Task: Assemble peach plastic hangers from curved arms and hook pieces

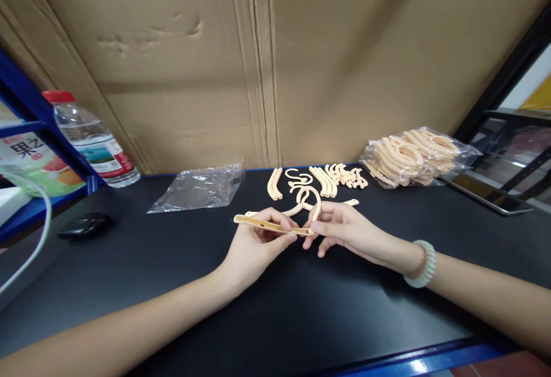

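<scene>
My left hand [249,253] pinches a cream plastic hanger arm [262,224], its hollow side facing me. In my right hand [350,229] is a curved cream hanger hook [318,200], gripped near its lower end, which meets the right end of the arm. I cannot tell whether the two are joined. Just behind my hands lies another cream hanger [294,211], partly hidden by them. Beyond it are loose hooks [298,177], two groups of hanger arms, one on the left [274,184] and one on the right [323,182], and small curved pieces [346,175].
A clear plastic bag [198,186] lies left of the parts; bagged hanger parts [415,156] sit at the back right beside a flat dark device [486,193]. On the left are a water bottle [97,142], a black mouse [85,226] and a white cable [41,245]. Cardboard [181,67] stands behind.
</scene>
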{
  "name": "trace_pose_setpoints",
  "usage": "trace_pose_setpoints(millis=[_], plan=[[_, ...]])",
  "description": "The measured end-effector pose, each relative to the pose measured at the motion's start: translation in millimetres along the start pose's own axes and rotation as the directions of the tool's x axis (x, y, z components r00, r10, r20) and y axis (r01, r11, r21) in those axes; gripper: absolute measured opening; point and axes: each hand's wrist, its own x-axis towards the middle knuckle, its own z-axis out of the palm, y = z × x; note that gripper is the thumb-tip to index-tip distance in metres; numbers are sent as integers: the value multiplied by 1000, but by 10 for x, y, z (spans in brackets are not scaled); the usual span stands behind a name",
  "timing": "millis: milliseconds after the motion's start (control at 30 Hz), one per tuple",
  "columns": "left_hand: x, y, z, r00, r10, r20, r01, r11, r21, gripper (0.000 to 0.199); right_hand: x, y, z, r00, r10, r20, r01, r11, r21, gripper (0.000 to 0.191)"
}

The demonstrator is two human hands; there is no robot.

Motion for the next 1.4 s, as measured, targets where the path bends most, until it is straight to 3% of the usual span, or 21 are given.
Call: trace_pose_setpoints(millis=[533, 800, 1133, 1400], plan=[[14, -46, -1, 999, -14, 40, 14, 1000, 21, 16, -3, 42, 74, 993, -65, -95, 62, 997, -35, 28], [27, -37, -9, 998, -26, 52, 22, 998, 66, 17, 10, 53, 69, 992, -88, -88, 85, 996, -38, 28], [1, -19, 2, 997, -16, 72, 13, 999, 39, 15, 0, 35, 81, 989, -76, -128, 70, 996, -50, 30], [0, -6, 18, 999, -40, 24, 39, 999, 35, 20, -6, 37, 74, 992, -41, -116, 43, 999, 18, 32]])
